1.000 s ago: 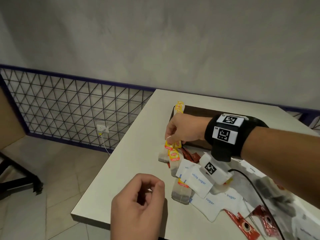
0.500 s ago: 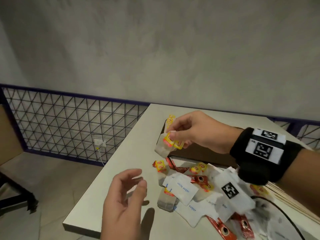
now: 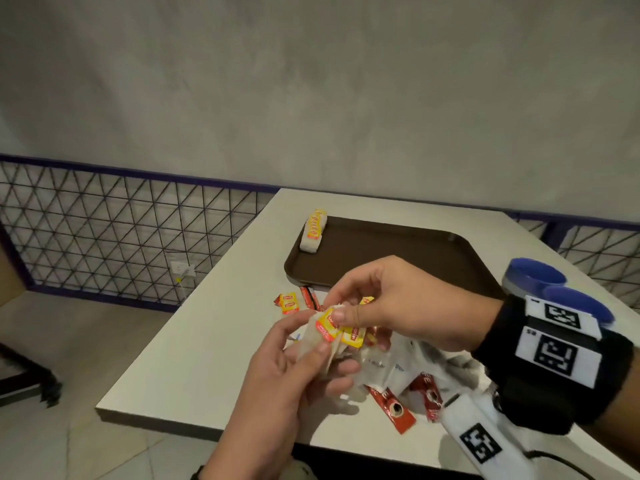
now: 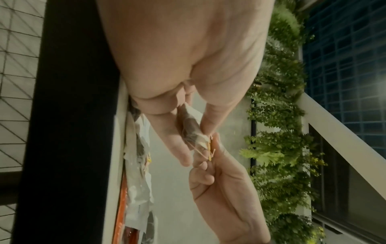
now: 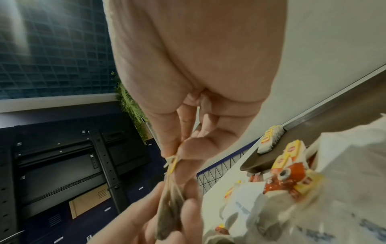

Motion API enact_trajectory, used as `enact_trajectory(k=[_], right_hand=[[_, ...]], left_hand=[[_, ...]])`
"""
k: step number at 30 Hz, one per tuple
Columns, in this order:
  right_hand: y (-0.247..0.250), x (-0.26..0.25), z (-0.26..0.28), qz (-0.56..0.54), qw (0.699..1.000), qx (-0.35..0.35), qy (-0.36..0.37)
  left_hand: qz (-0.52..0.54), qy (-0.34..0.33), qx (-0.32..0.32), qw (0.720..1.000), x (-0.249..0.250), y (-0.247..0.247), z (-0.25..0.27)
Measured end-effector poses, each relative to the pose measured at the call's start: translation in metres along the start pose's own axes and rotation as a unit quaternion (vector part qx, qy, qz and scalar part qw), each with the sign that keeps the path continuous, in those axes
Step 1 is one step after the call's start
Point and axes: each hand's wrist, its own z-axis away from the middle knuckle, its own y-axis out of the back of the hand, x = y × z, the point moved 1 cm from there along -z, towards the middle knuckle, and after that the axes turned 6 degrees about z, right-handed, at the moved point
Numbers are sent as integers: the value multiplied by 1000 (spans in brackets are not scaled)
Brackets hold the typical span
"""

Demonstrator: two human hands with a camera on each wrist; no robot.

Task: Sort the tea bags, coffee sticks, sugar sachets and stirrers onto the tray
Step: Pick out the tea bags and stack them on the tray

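1. Head view: the left hand and right hand both pinch a small bunch of tea bags above the table, in front of the brown tray.
2. A row of tea bags sits on the tray's far left corner.
3. Left wrist view: strings (thin, tan) show between the fingertips.
4. Right wrist view: sugar sachets and red coffee sticks lie close by.

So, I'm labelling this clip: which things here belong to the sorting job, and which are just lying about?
Job:
tea bags in both hands
tea bag stack
tray
coffee sticks
sugar sachets

Lying about:
blue cups
wall socket
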Motion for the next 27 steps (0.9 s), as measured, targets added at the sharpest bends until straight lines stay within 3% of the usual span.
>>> enact_trajectory(k=[13, 27], right_hand=[[1, 17, 25, -113, 989, -20, -92], [-7, 26, 24, -155, 982, 70, -78]], left_hand=[[69, 33, -18, 997, 4, 5, 2], [58, 33, -16, 998, 4, 4, 2]])
